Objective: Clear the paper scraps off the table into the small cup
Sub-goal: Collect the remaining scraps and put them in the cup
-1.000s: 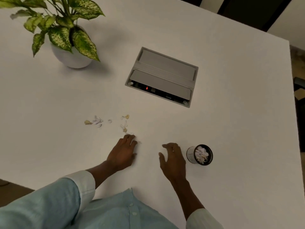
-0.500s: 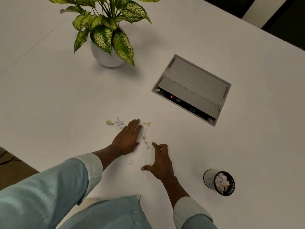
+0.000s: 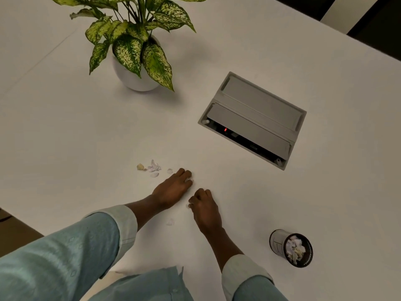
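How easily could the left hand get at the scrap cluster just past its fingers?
Probably yes, easily: the scraps lie on the table just beyond the fingertips of the left hand, with nothing between them. The plant stands well behind, and the right hand is on the other side.

I see both hands knuckles-up on the white table (image 3: 65, 131) — left hand (image 3: 173, 189) just beside right hand (image 3: 206, 208), fingers curled under, contents hidden. Paper scraps (image 3: 152, 168) lie just beyond the left hand; the small cup (image 3: 290, 249) — scraps inside — stands well apart.
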Available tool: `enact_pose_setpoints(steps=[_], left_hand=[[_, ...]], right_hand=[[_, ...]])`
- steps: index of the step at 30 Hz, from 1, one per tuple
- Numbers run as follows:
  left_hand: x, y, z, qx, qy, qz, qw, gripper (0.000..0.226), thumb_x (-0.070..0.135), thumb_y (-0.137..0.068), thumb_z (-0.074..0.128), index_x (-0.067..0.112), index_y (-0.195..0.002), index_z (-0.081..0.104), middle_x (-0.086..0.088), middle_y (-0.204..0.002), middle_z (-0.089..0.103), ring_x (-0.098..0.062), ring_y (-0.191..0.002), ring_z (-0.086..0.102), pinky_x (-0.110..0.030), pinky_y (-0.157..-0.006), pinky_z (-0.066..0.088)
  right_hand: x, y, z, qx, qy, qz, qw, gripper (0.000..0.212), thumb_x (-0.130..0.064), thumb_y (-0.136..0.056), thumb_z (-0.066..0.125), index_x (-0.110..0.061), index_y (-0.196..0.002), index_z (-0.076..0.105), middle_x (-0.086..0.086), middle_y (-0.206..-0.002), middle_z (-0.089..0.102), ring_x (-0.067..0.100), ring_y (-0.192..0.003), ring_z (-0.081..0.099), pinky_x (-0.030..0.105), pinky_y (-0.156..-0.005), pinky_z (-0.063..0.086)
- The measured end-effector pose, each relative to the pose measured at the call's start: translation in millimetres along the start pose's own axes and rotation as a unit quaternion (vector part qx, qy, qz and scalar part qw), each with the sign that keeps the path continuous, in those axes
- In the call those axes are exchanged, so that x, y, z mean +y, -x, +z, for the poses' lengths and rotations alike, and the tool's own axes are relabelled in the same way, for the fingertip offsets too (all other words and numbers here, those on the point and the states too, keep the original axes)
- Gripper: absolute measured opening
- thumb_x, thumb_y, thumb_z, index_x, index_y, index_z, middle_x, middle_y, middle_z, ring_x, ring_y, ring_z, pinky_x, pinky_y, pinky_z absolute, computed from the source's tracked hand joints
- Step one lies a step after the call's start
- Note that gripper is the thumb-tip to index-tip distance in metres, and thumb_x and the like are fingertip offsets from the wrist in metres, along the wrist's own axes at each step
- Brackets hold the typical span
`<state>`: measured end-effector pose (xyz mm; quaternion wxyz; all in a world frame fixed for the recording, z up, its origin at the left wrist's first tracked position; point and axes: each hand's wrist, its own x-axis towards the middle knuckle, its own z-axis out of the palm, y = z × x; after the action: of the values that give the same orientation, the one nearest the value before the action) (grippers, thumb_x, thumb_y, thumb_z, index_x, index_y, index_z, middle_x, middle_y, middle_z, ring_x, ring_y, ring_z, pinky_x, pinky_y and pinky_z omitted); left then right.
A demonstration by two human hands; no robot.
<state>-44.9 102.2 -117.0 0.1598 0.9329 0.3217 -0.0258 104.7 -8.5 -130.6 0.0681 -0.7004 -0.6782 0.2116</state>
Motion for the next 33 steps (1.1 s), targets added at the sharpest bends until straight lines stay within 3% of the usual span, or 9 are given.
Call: enact_pose_setpoints(steps=[5,8,10,13,18,21,26,29,33], left_hand=[[8.8,14.4,6.2,0.005,0.038,-0.035,0.999,0.018,-0.009,-0.077,0.067,0.006,-0.086,0.064,-0.01,-0.094,0.061,-0.027,-0.087,0.055,-0.04,-0.058,0.05],[13.8,20.5,13.0,-0.006,0.068,-0.059,0.996,0.022,-0.008,-0.073,0.067,0.013,-0.078,0.063,-0.003,-0.085,0.057,-0.022,-0.081,0.051,-0.039,-0.057,0.048],[22.6,24.9,11.9,-0.005,0.094,-0.069,0.993,0.025,-0.009,-0.072,0.067,0.015,-0.078,0.063,0.0,-0.081,0.057,-0.021,-0.077,0.052,-0.035,-0.057,0.046],[43.0,31.3,10.8,0.008,0.134,-0.078,0.988,0.028,-0.011,-0.071,0.068,0.015,-0.081,0.066,0.002,-0.08,0.062,-0.02,-0.076,0.058,-0.03,-0.06,0.046],[95.7,20.7,8.3,0.017,0.212,-0.075,0.974,0.025,-0.005,-0.076,0.076,0.018,-0.087,0.072,0.006,-0.082,0.07,-0.013,-0.078,0.065,-0.02,-0.069,0.047],[138.9,0.9,0.3,0.021,0.249,-0.062,0.966,0.019,0.003,-0.079,0.078,0.02,-0.086,0.074,0.009,-0.083,0.072,-0.008,-0.076,0.064,-0.015,-0.066,0.042],[220.2,-37.6,-19.0,0.004,0.326,0.0,0.945,0.007,0.007,-0.087,0.076,0.013,-0.088,0.073,0.001,-0.084,0.071,-0.012,-0.072,0.068,-0.033,-0.066,0.058],[262.1,-58.7,-25.5,-0.009,0.327,0.045,0.944,0.006,0.007,-0.09,0.07,0.012,-0.088,0.073,-0.001,-0.084,0.072,-0.016,-0.072,0.07,-0.032,-0.065,0.058],[299.9,-77.6,-27.0,-0.016,0.303,0.085,0.949,0.012,0.005,-0.087,0.064,0.011,-0.087,0.074,-0.002,-0.082,0.076,-0.017,-0.072,0.068,-0.031,-0.068,0.054]], right_hand=[[1.5,9.6,4.5,-0.001,-0.002,0.023,1.0,0.013,-0.006,-0.079,0.078,-0.016,-0.078,0.071,-0.003,-0.085,0.062,0.016,-0.079,0.057,0.026,-0.052,0.045],[9.2,20.9,0.7,0.0,-0.041,0.082,0.996,0.011,-0.005,-0.081,0.071,-0.015,-0.079,0.071,-0.001,-0.084,0.064,0.018,-0.077,0.059,0.029,-0.056,0.048],[18.3,32.8,-4.9,0.009,-0.095,0.145,0.985,0.011,-0.006,-0.081,0.069,-0.016,-0.077,0.072,-0.001,-0.083,0.065,0.015,-0.076,0.06,0.022,-0.061,0.047],[35.3,58.4,-18.4,0.051,-0.184,0.279,0.941,0.014,-0.01,-0.078,0.076,-0.021,-0.069,0.073,-0.009,-0.08,0.069,0.003,-0.068,0.058,0.003,-0.06,0.036],[62.2,117.6,-47.9,0.14,-0.244,0.364,0.888,0.014,-0.023,-0.072,0.086,-0.028,-0.065,0.075,-0.014,-0.069,0.073,0.001,-0.063,0.067,0.028,-0.065,0.058],[70.7,152.3,-72.6,0.197,-0.27,0.39,0.858,0.02,-0.023,-0.074,0.088,-0.033,-0.065,0.072,-0.017,-0.068,0.072,0.0,-0.065,0.068,0.03,-0.065,0.059],[89.5,197.8,-107.0,0.292,-0.28,0.462,0.789,0.012,-0.021,-0.076,0.087,-0.029,-0.073,0.078,-0.015,-0.07,0.073,0.001,-0.067,0.068,0.03,-0.069,0.057],[103.7,213.0,-122.3,0.339,-0.256,0.491,0.761,0.012,-0.016,-0.077,0.086,-0.021,-0.074,0.075,-0.003,-0.074,0.074,0.01,-0.065,0.065,0.02,-0.062,0.047],[119.2,219.2,-135.5,0.352,-0.221,0.502,0.759,0.014,0.001,-0.08,0.076,-0.012,-0.074,0.074,0.002,-0.072,0.066,0.001,-0.055,0.049,0.012,-0.055,0.031]])
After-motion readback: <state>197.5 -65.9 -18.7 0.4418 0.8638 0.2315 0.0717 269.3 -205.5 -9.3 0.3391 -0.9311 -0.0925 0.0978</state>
